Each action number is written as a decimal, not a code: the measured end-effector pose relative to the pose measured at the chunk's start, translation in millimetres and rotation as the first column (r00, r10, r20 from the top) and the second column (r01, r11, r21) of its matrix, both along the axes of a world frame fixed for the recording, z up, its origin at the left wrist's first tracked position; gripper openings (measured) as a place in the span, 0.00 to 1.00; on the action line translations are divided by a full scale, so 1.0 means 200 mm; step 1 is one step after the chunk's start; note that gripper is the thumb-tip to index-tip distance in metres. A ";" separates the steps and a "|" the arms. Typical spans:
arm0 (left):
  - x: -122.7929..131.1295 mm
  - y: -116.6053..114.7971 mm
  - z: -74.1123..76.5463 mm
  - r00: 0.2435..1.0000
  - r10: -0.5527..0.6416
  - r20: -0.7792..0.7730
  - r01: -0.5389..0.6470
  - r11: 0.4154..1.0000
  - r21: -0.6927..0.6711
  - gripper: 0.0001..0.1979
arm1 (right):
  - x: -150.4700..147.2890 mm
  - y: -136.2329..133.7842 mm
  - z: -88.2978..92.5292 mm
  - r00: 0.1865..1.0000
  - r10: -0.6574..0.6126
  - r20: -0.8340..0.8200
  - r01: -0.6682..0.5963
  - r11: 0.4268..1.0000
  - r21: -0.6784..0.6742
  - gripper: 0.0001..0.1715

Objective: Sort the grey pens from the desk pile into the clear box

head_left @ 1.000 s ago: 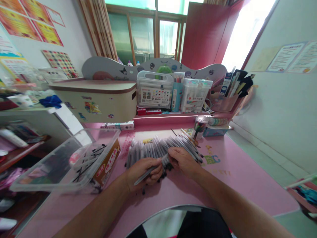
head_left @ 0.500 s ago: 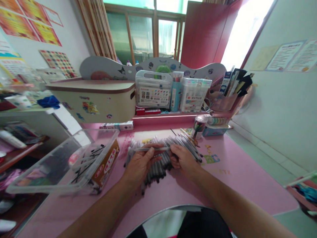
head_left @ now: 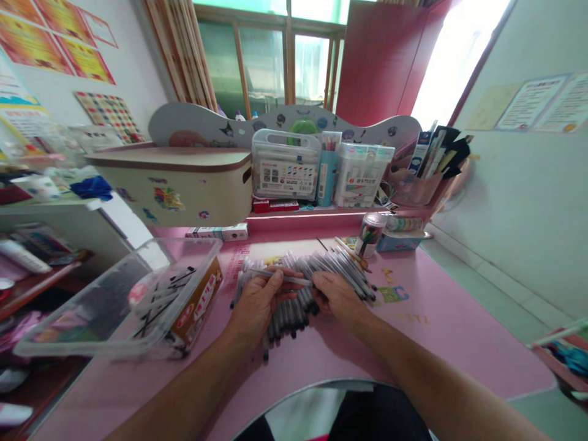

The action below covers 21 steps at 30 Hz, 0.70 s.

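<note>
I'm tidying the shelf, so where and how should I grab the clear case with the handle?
Probably best by the top handle, from above and in front: the clear case stands upright with that loop along its upper edge, while the beige box and blue tube crowd its sides.

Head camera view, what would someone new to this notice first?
Probably the left hand holding a slim pen near the middle, with the right hand at the pen's far end. Beneath and around them, a dense spread of black-tipped pens lies on the pink desk. Next might come the clear plastic bin at left and the sticker-covered cream box behind it.
</note>
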<state>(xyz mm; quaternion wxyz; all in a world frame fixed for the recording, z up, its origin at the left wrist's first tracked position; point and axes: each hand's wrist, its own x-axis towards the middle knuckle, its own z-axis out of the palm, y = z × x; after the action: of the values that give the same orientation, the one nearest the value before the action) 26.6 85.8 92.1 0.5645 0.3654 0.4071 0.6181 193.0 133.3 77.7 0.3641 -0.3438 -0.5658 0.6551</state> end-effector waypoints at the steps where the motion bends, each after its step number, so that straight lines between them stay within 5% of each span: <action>1: 0.00 0.00 0.00 1.000 0.000 -0.003 0.000 1.000 0.002 0.15 | 0.00 0.00 0.00 1.000 0.004 -0.015 -0.004 1.000 -0.001 0.28; 8: -0.01 0.01 -0.01 1.000 0.011 -0.011 -0.011 1.000 0.007 0.16 | 0.00 -0.01 0.03 0.998 -0.011 -0.063 0.005 0.995 -0.098 0.25; 13: 0.00 0.00 0.00 1.000 0.026 -0.011 -0.026 1.000 0.006 0.15 | 0.00 -0.01 0.02 1.000 -0.002 0.018 0.002 1.000 -0.012 0.28; 18: 0.00 0.00 0.00 0.999 0.044 0.000 -0.044 0.999 0.019 0.15 | 0.00 -0.02 0.02 0.992 -0.020 -0.123 0.011 0.997 -0.072 0.22; 21: 0.00 0.00 0.00 0.999 0.037 -0.016 -0.036 0.999 0.015 0.15 | 0.00 -0.02 0.02 0.997 -0.025 -0.072 0.020 0.997 -0.074 0.24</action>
<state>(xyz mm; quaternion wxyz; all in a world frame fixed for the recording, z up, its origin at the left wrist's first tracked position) 26.4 86.2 91.3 0.5470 0.3672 0.4137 0.6283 192.7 130.0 82.2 0.3789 -0.3392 -0.5238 0.6834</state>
